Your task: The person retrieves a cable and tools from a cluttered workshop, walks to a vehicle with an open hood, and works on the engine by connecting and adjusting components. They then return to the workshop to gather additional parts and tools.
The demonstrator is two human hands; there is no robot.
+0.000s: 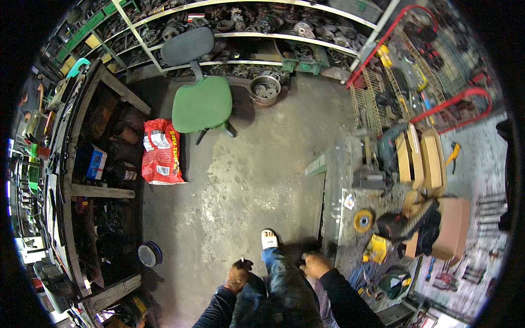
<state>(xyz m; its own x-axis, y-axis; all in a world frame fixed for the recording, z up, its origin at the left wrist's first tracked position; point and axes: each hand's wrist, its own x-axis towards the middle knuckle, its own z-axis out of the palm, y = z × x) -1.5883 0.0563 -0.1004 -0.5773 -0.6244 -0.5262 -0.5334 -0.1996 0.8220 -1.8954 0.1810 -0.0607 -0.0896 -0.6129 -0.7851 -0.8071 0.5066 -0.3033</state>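
My left hand (237, 276) hangs low in front of my left thigh, its fingers curled round a small dark thing with a light tip, too small to name. My right hand (315, 265) is closed beside my right leg, slightly blurred. Whatever it may hold is hidden, with dark shadow at its fingers. Both dark-sleeved forearms come in from the lower edge. One foot in a light open-toed sandal (269, 239) shows on the floor between the hands. Neither hand touches the workbench (350, 188) on the right.
A green office chair (202, 104) stands ahead, beside a red bag (162, 152) and a metal pot (265, 90). Shelves of metal parts (268, 34) line the back. A wooden bench (104, 191) runs along the left, near a round tin (150, 254). Cardboard boxes (453, 224) crowd the right.
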